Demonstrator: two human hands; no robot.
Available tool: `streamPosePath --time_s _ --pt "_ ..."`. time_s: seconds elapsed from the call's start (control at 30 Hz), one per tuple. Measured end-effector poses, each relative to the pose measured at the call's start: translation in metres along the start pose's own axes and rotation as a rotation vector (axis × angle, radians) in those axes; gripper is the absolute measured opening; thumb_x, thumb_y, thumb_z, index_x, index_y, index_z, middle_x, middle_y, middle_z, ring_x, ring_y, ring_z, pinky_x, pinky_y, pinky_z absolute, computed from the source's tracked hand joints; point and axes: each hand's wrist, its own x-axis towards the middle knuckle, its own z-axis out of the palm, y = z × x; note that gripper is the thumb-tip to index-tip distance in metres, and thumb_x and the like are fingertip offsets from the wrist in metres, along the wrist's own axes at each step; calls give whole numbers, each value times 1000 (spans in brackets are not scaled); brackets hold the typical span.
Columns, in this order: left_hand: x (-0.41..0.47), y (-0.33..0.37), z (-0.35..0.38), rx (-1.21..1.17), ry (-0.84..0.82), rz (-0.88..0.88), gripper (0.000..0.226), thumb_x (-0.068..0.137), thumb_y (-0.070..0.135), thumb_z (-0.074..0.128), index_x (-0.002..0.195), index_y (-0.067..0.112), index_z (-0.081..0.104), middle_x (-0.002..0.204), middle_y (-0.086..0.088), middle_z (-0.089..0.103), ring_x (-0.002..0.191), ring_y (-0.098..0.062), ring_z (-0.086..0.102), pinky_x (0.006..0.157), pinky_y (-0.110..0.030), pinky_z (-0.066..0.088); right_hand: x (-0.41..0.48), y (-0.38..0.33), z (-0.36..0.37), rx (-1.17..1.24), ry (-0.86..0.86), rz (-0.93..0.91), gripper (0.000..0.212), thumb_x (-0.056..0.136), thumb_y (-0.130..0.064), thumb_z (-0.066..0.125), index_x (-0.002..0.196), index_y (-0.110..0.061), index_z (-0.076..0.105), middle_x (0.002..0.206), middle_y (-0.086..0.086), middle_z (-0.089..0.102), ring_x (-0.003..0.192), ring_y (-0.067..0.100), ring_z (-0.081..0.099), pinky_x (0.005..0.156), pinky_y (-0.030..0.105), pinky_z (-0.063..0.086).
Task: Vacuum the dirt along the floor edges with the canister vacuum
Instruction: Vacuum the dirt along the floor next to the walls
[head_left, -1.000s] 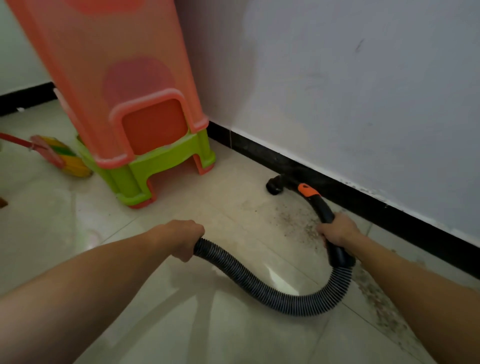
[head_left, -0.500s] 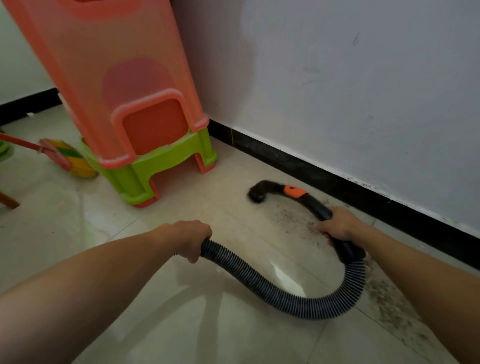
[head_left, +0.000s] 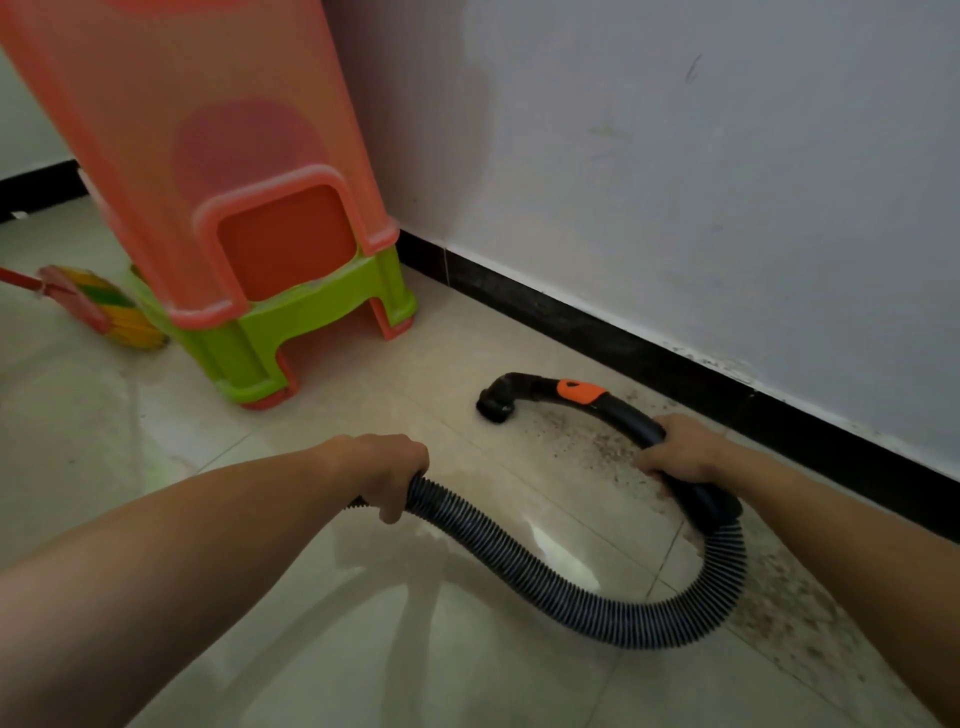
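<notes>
A ribbed black vacuum hose (head_left: 571, 587) loops across the tiled floor. My left hand (head_left: 387, 470) is closed around the hose near its left end. My right hand (head_left: 680, 449) grips the curved black handle tube (head_left: 626, 415), which carries an orange band (head_left: 581, 391). The tube's open nozzle end (head_left: 496, 405) sits on the floor a short way out from the black skirting (head_left: 597, 325). Brown dirt specks (head_left: 587, 439) lie under the handle, and more dirt (head_left: 789, 608) spreads along the wall edge to the right. The canister itself is out of view.
Stacked plastic stools, orange over green (head_left: 270, 291), stand by the wall corner at left. A broom head (head_left: 98, 306) with a red handle lies behind them. A white wall rises above the skirting on the right.
The nozzle has swung away from the skirting, leftward and toward me, onto the open tile. Both hands kept their grip and shifted slightly with it.
</notes>
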Motion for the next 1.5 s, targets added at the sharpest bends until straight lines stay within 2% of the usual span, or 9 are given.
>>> streamPosePath --time_s 0.13,0.27,0.43,0.67,0.87,1.0,1.13,1.43,1.5 --pt "0 3 0 21 12 -15 37 72 22 77 96 20 48 94 -3 57 85 -23 61 66 -32 50 1 -31 13 -421 366 -83 32 86 -34 65 108 -21 47 86 2 57 74 22 58 64 32 46" --pt "3 6 -2 -23 42 -25 38 74 24 75 97 21 45 84 1 49 82 -21 58 65 -32 48 12 -62 22 -548 463 -131 26 91 -25 59 112 -17 45 73 1 47 59 17 45 56 31 35" --pt "11 7 5 -94 35 -28 38 76 25 74 98 21 44 94 -2 53 83 -21 58 65 -31 47 32 -91 18 -675 503 -158 19 93 -16 52 108 -15 42 69 3 46 55 19 43 58 35 35" --pt "37 5 7 -74 7 45 40 69 24 77 97 24 47 90 1 52 86 -22 58 73 -36 53 24 3 -9 -444 430 43 31 86 -38 63 105 -23 45 78 3 54 64 19 54 52 29 38" --pt "61 62 11 37 -82 258 49 64 29 82 100 22 50 93 -1 53 84 -24 58 74 -41 54 -26 102 -23 -143 376 211 32 84 -30 72 105 -16 53 81 9 64 64 24 67 58 32 53" --pt "56 67 11 115 -82 283 45 63 29 83 96 23 51 85 0 54 77 -22 59 68 -37 53 -25 97 -29 16 349 204 29 83 -18 72 104 -10 54 79 14 67 60 27 68 55 34 55" --pt "41 32 5 124 -47 182 41 65 24 81 94 22 52 83 1 54 79 -22 59 67 -35 51 -25 83 -29 220 230 185 25 76 -1 71 97 1 59 62 16 66 52 30 65 52 34 54" --pt "17 41 -7 107 -19 143 37 65 21 80 92 20 55 81 1 54 81 -22 59 66 -33 49 -39 81 -15 159 91 147 20 77 -6 72 94 -3 63 63 12 69 53 24 65 55 31 55" --pt "14 46 -9 116 -30 136 38 66 22 80 93 19 54 82 0 54 82 -23 59 66 -34 48 -38 82 -16 138 182 121 21 76 -7 73 94 -5 61 65 13 70 53 25 66 55 32 56"
